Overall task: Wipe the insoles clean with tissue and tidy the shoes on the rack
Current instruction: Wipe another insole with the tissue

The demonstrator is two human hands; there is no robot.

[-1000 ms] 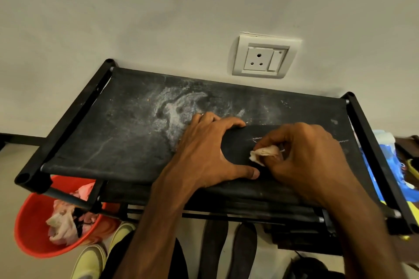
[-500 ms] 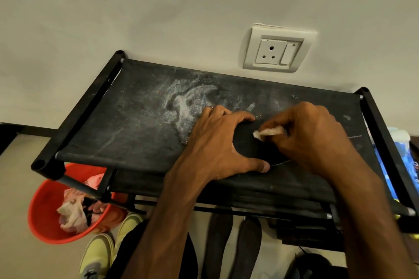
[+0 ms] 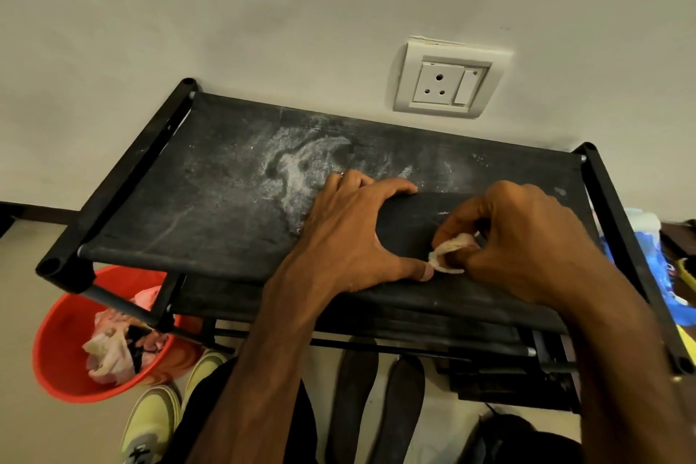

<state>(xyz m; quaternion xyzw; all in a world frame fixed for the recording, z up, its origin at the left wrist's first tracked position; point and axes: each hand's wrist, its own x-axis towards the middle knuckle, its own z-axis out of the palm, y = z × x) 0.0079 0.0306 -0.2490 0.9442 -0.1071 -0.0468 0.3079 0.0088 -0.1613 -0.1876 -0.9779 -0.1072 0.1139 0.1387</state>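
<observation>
Head view: dark insole (image 3: 410,222) lies flat on dusty black top shelf of shoe rack (image 3: 211,207), right of centre. Left hand (image 3: 350,234) pins it down, fingers (image 3: 391,188) stretched flat along far edge, thumb at near edge. Right hand (image 3: 527,241) pinches crumpled tissue (image 3: 450,252) in curled fingers, wad pressed to insole just beside left thumb. Wall socket (image 3: 448,81) above rack. On floor below: red basin (image 3: 64,343) holding used tissues, yellow shoes (image 3: 150,422), two more dark insoles (image 3: 354,388).
</observation>
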